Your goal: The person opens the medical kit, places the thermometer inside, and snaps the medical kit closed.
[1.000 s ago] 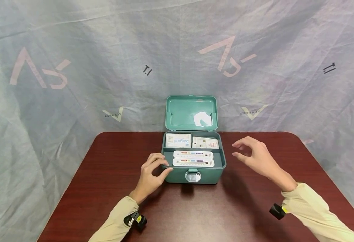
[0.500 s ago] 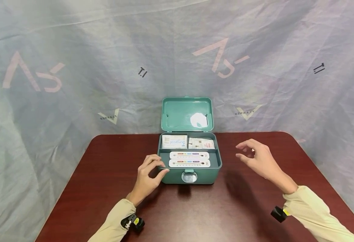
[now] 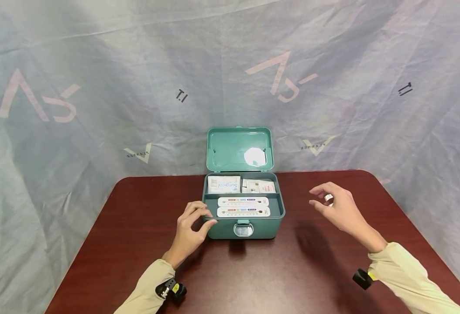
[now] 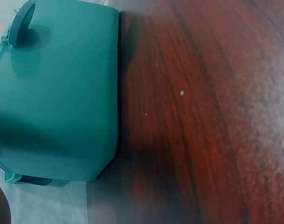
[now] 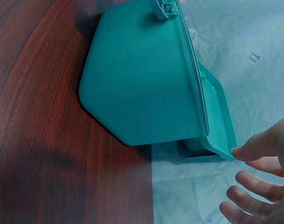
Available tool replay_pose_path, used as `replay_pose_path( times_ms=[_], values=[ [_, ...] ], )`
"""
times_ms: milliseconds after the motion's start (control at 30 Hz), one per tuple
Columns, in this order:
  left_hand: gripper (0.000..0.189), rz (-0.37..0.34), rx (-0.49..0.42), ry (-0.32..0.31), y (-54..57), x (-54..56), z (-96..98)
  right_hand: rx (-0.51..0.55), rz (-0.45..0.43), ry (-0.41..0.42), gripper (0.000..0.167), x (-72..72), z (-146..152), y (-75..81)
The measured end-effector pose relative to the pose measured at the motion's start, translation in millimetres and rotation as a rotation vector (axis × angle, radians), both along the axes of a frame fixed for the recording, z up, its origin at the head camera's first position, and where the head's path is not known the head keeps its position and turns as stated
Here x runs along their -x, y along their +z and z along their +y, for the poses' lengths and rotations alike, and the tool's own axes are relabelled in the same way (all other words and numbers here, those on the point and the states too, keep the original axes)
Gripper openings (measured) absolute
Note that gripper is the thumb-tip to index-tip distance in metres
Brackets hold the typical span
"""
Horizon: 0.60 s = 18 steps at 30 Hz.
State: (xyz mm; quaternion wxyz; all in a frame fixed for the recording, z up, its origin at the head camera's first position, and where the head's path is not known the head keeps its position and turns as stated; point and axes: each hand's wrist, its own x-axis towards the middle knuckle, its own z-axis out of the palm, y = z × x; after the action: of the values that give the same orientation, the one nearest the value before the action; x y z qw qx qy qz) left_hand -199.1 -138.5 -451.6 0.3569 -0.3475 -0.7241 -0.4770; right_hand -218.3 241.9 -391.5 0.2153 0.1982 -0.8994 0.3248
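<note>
A teal metal box [image 3: 222,230] stands with its lid [image 3: 238,148] raised. Two white strip thermometers, an upper one [image 3: 243,202] and a lower one [image 3: 243,212], lie side by side in its front compartment. My left hand [image 3: 188,233] is at the box's front-left corner, thumb before the wall and fingertips over the rim; I cannot tell whether they pinch it. To the right of the box hovers my right hand [image 3: 340,211], fingers loosely curved. A small white spot shows behind its thumb in the head view. The right wrist view shows those fingers [image 5: 253,184] apart, beyond the box's corner.
The rear compartment holds a pack [image 3: 224,184] marked "Surgical" and some white packets [image 3: 258,186]. A silver clasp [image 3: 243,229] hangs on the front wall. The dark red wooden table [image 3: 253,279] ends at a grey fabric backdrop [image 3: 155,109].
My right hand has drifted slightly away from the box to the right. My left hand keeps its place at the corner. The whole head view has shifted a little.
</note>
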Motion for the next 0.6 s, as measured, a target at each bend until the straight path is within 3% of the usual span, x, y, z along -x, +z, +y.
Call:
replay_pose_path(
  times_ms=[600],
  values=[
    [0.029,-0.004,-0.006,0.013,0.0,-0.6,0.8,-0.007,0.006,-0.067,0.023,6.7,11,-17.9]
  ],
)
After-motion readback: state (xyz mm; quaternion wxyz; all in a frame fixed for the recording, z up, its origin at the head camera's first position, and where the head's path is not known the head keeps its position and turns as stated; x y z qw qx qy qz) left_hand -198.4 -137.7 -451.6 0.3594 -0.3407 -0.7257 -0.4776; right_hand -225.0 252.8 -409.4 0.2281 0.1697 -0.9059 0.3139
